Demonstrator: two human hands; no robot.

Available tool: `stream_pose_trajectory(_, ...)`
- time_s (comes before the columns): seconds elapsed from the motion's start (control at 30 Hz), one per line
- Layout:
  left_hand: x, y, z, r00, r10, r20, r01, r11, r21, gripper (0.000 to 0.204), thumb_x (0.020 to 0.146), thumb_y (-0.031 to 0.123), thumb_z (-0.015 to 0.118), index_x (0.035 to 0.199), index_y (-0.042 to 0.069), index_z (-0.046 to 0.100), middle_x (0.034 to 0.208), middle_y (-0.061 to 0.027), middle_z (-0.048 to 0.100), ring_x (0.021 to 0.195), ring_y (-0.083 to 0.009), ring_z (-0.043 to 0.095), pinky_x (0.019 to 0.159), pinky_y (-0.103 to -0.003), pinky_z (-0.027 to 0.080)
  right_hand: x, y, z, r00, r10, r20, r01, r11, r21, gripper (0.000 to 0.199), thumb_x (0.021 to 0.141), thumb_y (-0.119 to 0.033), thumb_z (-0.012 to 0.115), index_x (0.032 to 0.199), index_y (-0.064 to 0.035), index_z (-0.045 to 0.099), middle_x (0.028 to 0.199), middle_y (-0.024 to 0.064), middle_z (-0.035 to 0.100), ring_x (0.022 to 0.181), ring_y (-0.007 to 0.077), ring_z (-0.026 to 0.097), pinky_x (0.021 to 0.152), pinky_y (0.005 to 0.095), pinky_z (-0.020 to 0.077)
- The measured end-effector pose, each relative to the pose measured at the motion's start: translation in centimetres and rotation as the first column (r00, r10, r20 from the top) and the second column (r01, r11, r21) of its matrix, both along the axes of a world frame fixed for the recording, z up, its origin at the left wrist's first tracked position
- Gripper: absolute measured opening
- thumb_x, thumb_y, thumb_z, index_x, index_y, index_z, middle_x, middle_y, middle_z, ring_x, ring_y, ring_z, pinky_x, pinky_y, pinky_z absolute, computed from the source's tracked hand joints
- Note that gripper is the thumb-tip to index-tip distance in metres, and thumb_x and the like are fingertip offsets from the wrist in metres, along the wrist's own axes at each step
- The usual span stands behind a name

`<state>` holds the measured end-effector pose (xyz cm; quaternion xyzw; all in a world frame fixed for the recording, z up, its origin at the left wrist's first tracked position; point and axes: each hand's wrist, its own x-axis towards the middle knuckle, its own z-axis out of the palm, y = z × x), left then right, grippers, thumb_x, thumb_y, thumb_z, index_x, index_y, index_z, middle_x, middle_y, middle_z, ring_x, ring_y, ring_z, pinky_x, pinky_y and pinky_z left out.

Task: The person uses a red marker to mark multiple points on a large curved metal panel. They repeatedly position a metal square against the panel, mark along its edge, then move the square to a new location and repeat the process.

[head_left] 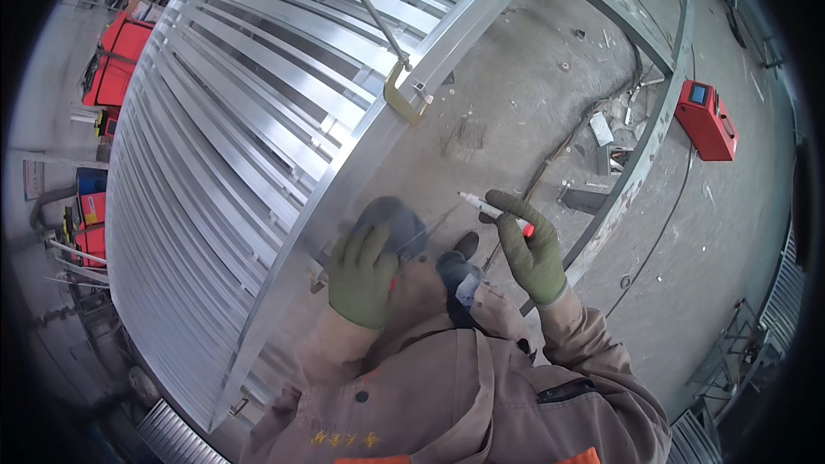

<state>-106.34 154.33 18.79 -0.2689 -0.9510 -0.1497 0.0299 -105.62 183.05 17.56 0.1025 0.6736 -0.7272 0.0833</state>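
Observation:
My right hand (534,258), in a green glove, pinches a white marker pen (470,199). The pen's slim end points left, and its red end shows by my fingers. My left hand (361,279), also gloved, is back-up beside the silver metal frame's edge beam (348,163). A small red bit (394,284) peeks out by its palm; what it belongs to is hidden. Just beyond its fingers is a dark blurred shape (391,222) I cannot make out. Farther up the beam, a brass-coloured clamp (397,96) with a long bar grips the edge.
Rows of silver slats (232,112) fill the left side. A steel support bar (632,150) runs along the right, with metal scraps (612,133) and cables near it. A red machine (709,120) stands on the floor beyond. Red equipment (120,56) lines the far left.

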Motion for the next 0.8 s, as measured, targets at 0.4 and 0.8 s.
stream_pose_trajectory(0.4, -20.2, -6.3, -14.7, 0.968, 0.182, 0.170, -0.085, 0.883, -0.462, 0.031, 0.105, 0.040, 0.061, 0.107, 0.013, 0.076, 0.088, -0.0161, 0.078, 0.083, -0.0410, 0.077, 0.080, -0.056, 0.059, -1.4, -0.3, -4.5, 0.943, -0.333, 0.031, 0.326, 0.936, 0.129, 0.038, 0.113, -0.021, 0.067, 0.143, 0.0019, 0.070, 0.113, 0.0087, 0.079, 0.105, 0.0112, 0.070, 0.088, 0.0273, 0.0564)
stream_pose_trajectory(0.8, -26.7, -5.7, -20.2, 0.937, 0.102, 0.335, 0.106, 0.830, -0.548, 0.041, 0.110, 0.043, 0.053, 0.107, 0.011, 0.077, 0.096, -0.0177, 0.081, 0.094, -0.0418, 0.078, 0.087, -0.054, 0.060, -1.4, -9.1, -10.4, 0.730, -0.643, 0.232, 0.670, 0.740, -0.057, 0.038, 0.114, -0.021, 0.067, 0.143, 0.0025, 0.068, 0.124, 0.0127, 0.078, 0.114, 0.0165, 0.075, 0.096, 0.0286, 0.0582)
